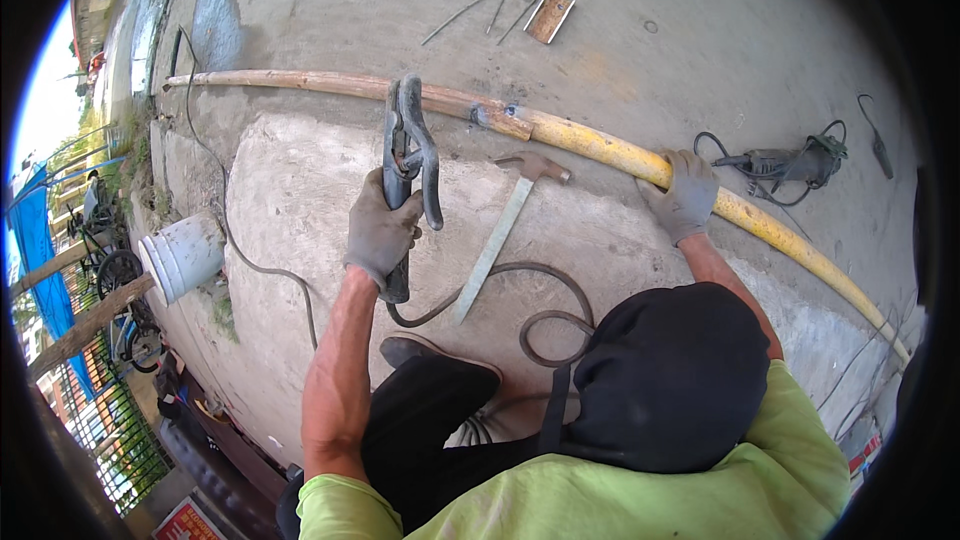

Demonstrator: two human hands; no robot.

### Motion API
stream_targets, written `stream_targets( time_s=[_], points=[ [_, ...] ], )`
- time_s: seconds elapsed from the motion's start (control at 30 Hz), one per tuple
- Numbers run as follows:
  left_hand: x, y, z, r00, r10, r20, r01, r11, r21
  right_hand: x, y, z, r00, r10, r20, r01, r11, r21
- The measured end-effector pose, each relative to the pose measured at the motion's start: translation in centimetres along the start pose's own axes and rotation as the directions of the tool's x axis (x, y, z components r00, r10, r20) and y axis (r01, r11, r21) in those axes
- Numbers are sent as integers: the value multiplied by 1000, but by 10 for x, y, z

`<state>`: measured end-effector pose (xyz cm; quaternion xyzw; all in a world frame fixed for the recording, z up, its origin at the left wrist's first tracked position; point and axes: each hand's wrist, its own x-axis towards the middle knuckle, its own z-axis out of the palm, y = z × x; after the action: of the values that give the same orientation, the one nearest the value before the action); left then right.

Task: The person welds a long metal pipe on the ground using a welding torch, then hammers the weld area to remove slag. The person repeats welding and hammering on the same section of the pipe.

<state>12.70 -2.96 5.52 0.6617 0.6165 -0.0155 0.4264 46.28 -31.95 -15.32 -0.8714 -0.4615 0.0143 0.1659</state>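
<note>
My gloved left hand (pixel 385 225) holds a black welding electrode holder (pixel 408 140) upright, its cable (pixel 540 272) coiled below. My gloved right hand (pixel 680 190) is closed around a long yellow pipe (pixel 790 240). This pipe meets a reddish-brown pipe (pixel 290 80) at a dark-marked joint (pixel 495 115), and both lie across the concrete. Just below the joint, between my hands, rests a hammer (pixel 545 166) with a flat pale metal handle. A large black cloth shape (pixel 670 380) covers part of the view between my arms.
An angle grinder (pixel 800 165) and a small dark tool (pixel 880 150) lie at right. Thin rods (pixel 470 2) and a channel piece (pixel 548 16) lie above the pipes. A white bucket (pixel 183 257), bicycles (pixel 125 270), wooden poles (pixel 95 318) and a blue tarp (pixel 40 250) are at left.
</note>
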Motion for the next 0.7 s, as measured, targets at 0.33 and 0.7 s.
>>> stream_targets(
  time_s=[0.33, 0.7],
  points=[
    [4, 11, -16, 997, 32, 68, -36, 998, 57, -10, 3, 8, 997, 44, 68, -45, 999, 5],
    [-5, 14, -6, 996, 80, 41, -81, 996, 33, 3, 23, 3, 989, -31, 144, 22, 998, 62]
  ],
)
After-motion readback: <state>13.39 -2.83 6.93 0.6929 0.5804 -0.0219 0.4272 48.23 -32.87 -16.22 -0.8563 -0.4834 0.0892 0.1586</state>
